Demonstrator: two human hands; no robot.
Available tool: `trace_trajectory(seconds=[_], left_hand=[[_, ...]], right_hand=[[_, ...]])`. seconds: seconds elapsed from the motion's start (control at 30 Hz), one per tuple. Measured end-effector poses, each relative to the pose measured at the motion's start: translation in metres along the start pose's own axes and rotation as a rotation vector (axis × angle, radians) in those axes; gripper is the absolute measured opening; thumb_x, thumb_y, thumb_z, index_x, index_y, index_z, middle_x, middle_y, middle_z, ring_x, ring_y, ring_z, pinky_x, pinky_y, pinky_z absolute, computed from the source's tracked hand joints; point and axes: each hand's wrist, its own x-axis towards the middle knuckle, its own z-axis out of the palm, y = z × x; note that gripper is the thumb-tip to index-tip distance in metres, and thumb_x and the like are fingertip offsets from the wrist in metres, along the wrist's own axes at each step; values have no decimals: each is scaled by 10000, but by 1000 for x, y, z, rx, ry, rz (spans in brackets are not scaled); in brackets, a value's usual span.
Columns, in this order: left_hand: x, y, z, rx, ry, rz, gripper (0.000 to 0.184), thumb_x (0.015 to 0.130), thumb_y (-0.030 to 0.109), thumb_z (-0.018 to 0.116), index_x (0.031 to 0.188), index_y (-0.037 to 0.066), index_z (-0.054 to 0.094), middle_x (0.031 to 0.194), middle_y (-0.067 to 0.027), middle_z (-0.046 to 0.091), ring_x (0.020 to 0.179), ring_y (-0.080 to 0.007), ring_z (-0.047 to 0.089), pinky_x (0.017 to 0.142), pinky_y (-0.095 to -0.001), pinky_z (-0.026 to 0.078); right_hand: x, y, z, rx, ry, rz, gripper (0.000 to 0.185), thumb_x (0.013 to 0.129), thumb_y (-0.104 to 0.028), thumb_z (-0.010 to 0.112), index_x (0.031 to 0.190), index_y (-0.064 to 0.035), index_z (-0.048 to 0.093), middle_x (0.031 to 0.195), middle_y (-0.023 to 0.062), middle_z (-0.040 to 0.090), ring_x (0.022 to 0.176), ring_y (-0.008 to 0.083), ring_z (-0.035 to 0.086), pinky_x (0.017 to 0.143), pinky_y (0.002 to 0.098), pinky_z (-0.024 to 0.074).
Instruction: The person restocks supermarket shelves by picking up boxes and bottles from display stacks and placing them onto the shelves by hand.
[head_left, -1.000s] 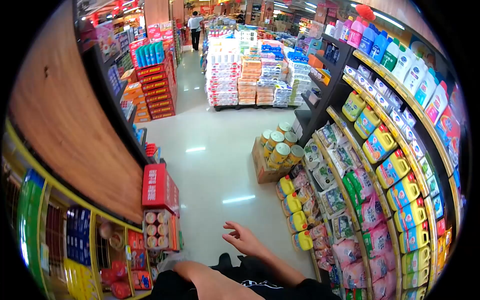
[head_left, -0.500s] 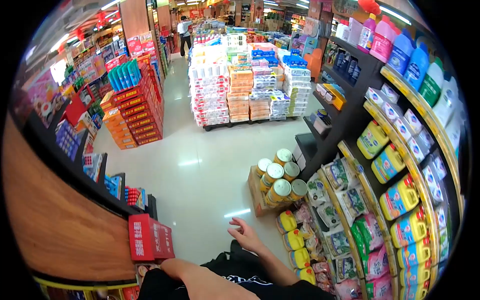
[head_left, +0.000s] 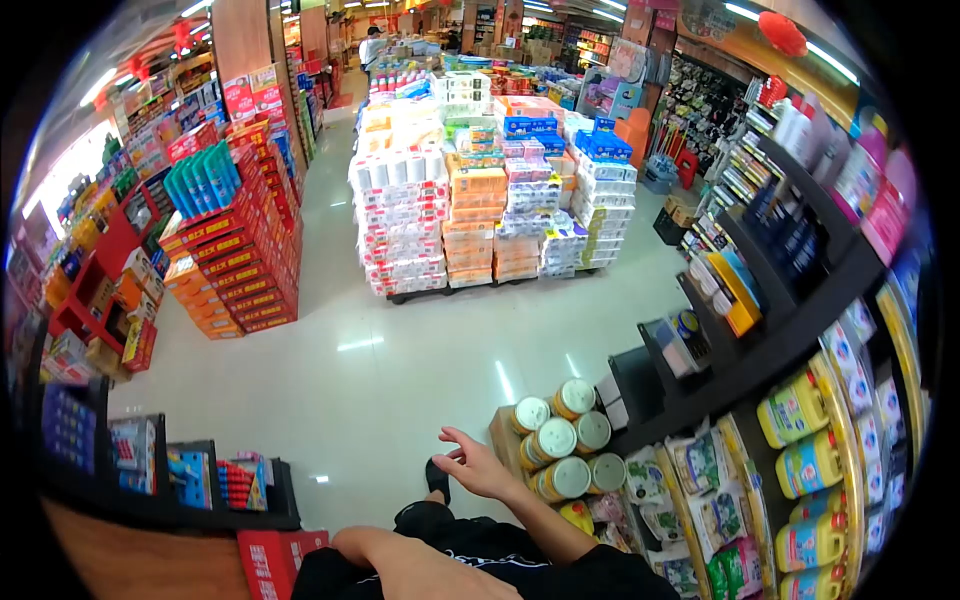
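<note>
My right hand (head_left: 474, 466) hangs in front of my body over the floor, its fingers loosely stretched and apart, holding nothing. Closest to it is a cardboard box (head_left: 503, 441) of large cans with pale lids (head_left: 553, 438), just to its right; hand and cans look apart. My left forearm (head_left: 420, 562) crosses my torso toward the bottom edge, and the left hand itself falls outside the view. Below the right hand, one dark shoe (head_left: 437, 482) of mine shows on the tiles.
Stacked tissue packs (head_left: 475, 200) stand on a low dark platform ahead. Red cartons (head_left: 245, 255) topped with teal bottles rise at the left. Shelves with yellow jugs (head_left: 808, 462) line the right. A red box (head_left: 278, 560) sits low left. Another person (head_left: 370, 48) is far down the aisle.
The tissue stack and red cartons appear nearer, and the right-hand shelves have shifted right and down. My right hand appears slightly higher and farther left. The far person is now partly hidden.
</note>
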Motion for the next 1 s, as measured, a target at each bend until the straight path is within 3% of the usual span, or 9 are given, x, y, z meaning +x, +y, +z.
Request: trace_trajectory(seconds=[0.17,0.3,0.5,0.6,0.7,0.8,1.0], left_hand=[[-16,-4,-150,-86,-61,-28,270,973,297,607,1027,34,636,976,-165,602,845,-379,570,715,-458,450],[-17,-24,-258,-172,-103,-31,276,972,291,609,1036,23,634,986,-175,607,857,-388,574,730,-464,458],[-23,-89,-409,-228,-173,-14,285,957,259,631,1066,-4,627,1023,-205,614,886,-417,582,757,-475,477],[-20,-131,-481,-237,-255,-96,358,988,344,566,1084,3,615,1050,-195,630,959,-389,588,820,-510,451],[11,-171,-560,-290,-182,91,324,975,278,514,938,-37,580,861,-212,544,707,-395,513,614,-498,405],[36,-197,-634,-281,-207,90,307,972,254,503,915,-40,568,835,-217,523,686,-397,498,595,-484,392],[46,-269,-753,-265,-205,150,365,980,302,481,900,-45,559,812,-213,515,679,-401,505,591,-474,394]], right_hand=[[108,-5,-64,26,66,18,706,937,-337,662,1449,41,356,1393,242,504,1030,263,668,847,353,546],[171,8,-130,32,277,89,717,928,-345,674,1448,35,359,1398,213,510,1038,258,665,802,343,557],[268,63,-228,134,406,166,736,921,-348,677,1467,15,343,1411,181,509,945,224,661,768,341,553],[321,75,-287,166,410,122,763,910,-367,686,1453,47,344,1410,205,497,956,239,663,796,341,542],[371,64,-364,37,458,142,735,912,-329,694,1436,61,356,1399,234,500,980,253,670,854,336,528],[413,60,-441,-221,549,39,747,902,-344,678,1430,72,354,1357,256,503,1004,323,647,872,392,519],[492,56,-565,-247,593,44,752,904,-346,672,1424,88,346,1377,266,474,1017,344,640,899,403,512]])
